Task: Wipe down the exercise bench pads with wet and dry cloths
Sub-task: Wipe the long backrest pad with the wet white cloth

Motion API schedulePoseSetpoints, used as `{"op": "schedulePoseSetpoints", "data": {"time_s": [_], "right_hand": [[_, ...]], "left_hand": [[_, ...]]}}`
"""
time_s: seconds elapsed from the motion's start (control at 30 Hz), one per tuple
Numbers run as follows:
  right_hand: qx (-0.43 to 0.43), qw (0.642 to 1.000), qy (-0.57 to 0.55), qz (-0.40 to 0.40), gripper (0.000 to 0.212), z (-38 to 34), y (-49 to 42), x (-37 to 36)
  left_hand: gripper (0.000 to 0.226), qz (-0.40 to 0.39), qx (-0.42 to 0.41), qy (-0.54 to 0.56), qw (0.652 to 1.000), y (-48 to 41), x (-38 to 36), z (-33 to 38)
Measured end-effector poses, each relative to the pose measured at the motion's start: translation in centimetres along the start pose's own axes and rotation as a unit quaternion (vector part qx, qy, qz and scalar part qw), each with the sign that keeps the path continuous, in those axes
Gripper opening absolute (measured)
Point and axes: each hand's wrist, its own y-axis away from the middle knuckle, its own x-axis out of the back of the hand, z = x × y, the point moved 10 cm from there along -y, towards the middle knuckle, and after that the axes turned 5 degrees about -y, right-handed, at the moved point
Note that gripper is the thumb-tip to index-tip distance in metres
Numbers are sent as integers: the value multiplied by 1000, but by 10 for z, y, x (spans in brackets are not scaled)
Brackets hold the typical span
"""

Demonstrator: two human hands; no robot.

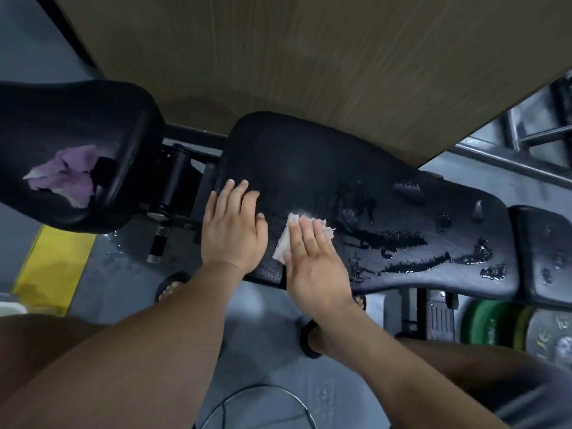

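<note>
A long black bench pad [309,162] stretches from the centre to the right, with water streaks and drops over its right half. My right hand [312,261] presses a small white cloth [286,243] flat onto the pad with straight fingers. My left hand [230,226] rests flat on the pad's left end, fingers straight, holding nothing. A second black pad [62,125] sits at the left with a crumpled purple cloth [66,174] lying on it. A smaller black pad [544,252] adjoins the long pad at the far right.
A wood-grain wall panel [309,57] rises behind the bench. The black hinge and adjuster pin [167,193] join the two pads. Weight plates [510,323] stand at the lower right, a metal rack [526,134] at the upper right. A yellow floor stripe [52,267] and a cable [257,394] lie below.
</note>
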Motion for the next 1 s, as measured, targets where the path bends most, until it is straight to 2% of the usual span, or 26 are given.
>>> {"op": "schedulePoseSetpoints", "data": {"time_s": [0.07,0.17,0.23,0.37,0.43,0.5,0.63,0.8,0.87,1.0], "right_hand": [[-12,999,32,-23,64,11,-30,2],[-54,997,47,-5,70,34,-92,12],[-70,996,50,3,71,37,-99,8],[21,998,60,-27,66,1,-36,-15],[55,996,55,-41,65,6,-33,-17],[60,995,76,-31,67,17,-66,-8],[18,998,64,4,69,19,-118,13],[140,988,63,-21,60,-18,-39,7],[135,990,42,-15,59,-12,-46,16],[83,995,56,-11,66,-3,-132,22]], "left_hand": [[45,2,-2,-1,1000,1,-1,0],[45,1,-4,2,1000,1,0,-1],[45,-1,-3,5,1000,1,0,-2],[45,1,-6,9,1000,1,-1,-3],[46,6,-6,9,1000,1,0,-4],[47,12,-8,8,1000,1,1,-3],[48,16,-8,13,1000,1,4,-3],[44,16,-3,22,1000,1,2,-6],[44,22,-2,25,999,2,3,-5],[42,21,-7,20,1000,2,3,-5]]}}
